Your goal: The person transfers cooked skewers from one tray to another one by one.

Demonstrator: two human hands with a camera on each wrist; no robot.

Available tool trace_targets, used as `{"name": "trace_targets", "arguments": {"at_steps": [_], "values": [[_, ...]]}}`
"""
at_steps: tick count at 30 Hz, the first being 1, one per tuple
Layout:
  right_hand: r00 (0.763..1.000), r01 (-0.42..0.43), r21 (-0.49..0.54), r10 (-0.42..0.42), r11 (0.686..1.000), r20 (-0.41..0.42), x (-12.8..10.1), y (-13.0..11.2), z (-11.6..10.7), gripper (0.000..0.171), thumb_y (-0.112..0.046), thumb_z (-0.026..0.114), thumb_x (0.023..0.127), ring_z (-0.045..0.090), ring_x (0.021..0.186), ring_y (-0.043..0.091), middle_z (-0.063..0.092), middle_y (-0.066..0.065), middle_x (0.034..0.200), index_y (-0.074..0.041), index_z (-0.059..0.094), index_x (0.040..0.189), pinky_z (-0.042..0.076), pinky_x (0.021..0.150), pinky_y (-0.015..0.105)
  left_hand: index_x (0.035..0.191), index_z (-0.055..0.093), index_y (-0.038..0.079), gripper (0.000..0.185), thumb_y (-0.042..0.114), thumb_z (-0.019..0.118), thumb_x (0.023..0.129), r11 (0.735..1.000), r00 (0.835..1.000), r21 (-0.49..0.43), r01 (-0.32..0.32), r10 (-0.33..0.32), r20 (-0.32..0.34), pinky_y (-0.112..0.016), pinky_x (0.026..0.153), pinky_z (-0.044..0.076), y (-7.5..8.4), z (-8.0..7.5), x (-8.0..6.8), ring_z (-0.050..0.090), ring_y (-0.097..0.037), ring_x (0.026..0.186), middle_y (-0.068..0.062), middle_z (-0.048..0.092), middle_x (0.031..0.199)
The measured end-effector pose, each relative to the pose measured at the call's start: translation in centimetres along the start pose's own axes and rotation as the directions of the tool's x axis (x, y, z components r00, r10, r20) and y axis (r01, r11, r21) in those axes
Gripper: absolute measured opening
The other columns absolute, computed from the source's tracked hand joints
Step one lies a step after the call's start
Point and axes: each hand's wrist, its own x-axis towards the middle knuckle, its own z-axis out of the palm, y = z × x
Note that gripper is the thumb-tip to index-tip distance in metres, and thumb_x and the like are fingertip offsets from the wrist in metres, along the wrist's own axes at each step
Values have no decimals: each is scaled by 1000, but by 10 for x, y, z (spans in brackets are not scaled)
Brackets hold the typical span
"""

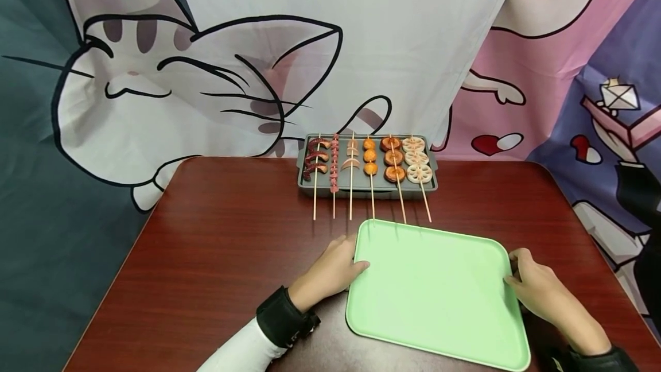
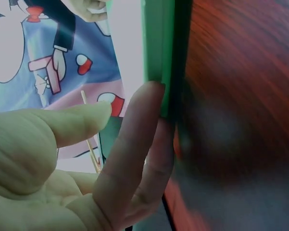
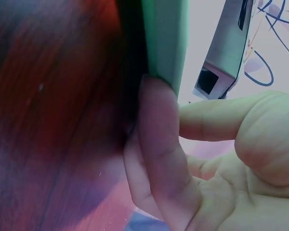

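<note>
On the dark red surface [image 1: 222, 257] right in front of me lies the green tray [image 1: 439, 297], flat and bare, with my hands at its two short edges. My left hand [image 1: 333, 271] touches the left rim with straight fingers, thumb apart; my right hand [image 1: 539, 291] does the same on the right rim. Neither is curled round it as far as I can see.

Beyond the tray sits the grey grill pan [image 1: 368, 185] carrying six skewers [image 1: 370, 174], whose bare stick ends jut toward me and end just short of the tray's far edge. I judge that the risk: if I slide or lift the tray forward, its rim could knock those sticks and roll the food off. With fingertips alone, the tray could also slip or tilt.

From the head view I get the whole layout. My left wrist view shows what it hides: fingertips [image 2: 151, 103] against the rim's underside edge. My right wrist view shows the same there, fingertips [image 3: 156, 103] meeting the rim.
</note>
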Motion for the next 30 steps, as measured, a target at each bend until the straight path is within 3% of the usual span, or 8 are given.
{"name": "trace_targets", "arguments": {"at_steps": [5,6,9,12,13,16,22,30], "values": [[1000,29,-32,-29,999,-12,2,-4,2,41,-5,66,95,60,82,23,61,10,89,10,42,125,50,64,33,111,64,4,19,9,73,96,999,999,10,36,-36,19,-57,119,40,-4,-2,1,43,-48,145,-17,69,113],[999,31,-33,-31,999,-13,3,-5,3,41,-5,66,95,60,81,22,60,10,89,10,42,125,50,64,33,111,64,3,20,8,74,95,999,999,8,42,-42,18,-55,116,45,-4,-2,1,41,-49,145,-19,69,119],[999,41,-34,-42,999,-20,4,-8,4,41,-4,68,95,58,80,21,60,9,88,11,43,124,48,63,32,116,62,-1,28,0,74,91,997,997,-36,71,-71,21,-46,83,65,-6,-3,1,55,-50,129,-26,62,128],[998,49,-30,-50,998,-23,6,-10,5,42,-4,69,94,58,78,20,60,9,87,10,43,124,48,63,31,127,58,-5,41,-7,73,88,992,995,-81,102,-101,15,-28,44,58,-9,-4,0,63,-43,107,-29,58,127],[998,54,-28,-55,998,-24,6,-11,5,42,-4,69,94,58,78,19,60,8,87,10,43,124,48,62,31,130,57,-7,46,-9,73,88,990,994,-93,107,-106,11,-26,40,55,-10,-5,0,63,-41,104,-30,57,126],[997,68,-20,-68,997,-26,8,-14,7,42,-4,70,94,58,75,17,60,7,85,10,44,123,48,61,29,137,54,-7,52,-11,70,88,988,993,-94,119,-120,-1,-24,38,53,-14,-7,0,65,-39,99,-30,57,125],[997,73,56,-73,996,-10,12,-23,11,43,-2,69,94,60,64,14,63,6,80,12,43,126,51,53,26,143,49,-7,52,-8,65,93,983,990,-116,144,-144,9,-28,36,53,-22,-12,-3,59,-22,54,-24,56,113],[997,77,155,-80,985,11,19,-35,16,43,-1,67,96,60,54,15,61,9,79,11,42,129,54,46,26,148,45,-7,57,-6,64,95,983,988,-103,151,-153,-14,-28,37,53,-33,-21,-6,55,-16,43,-13,53,91]]}}
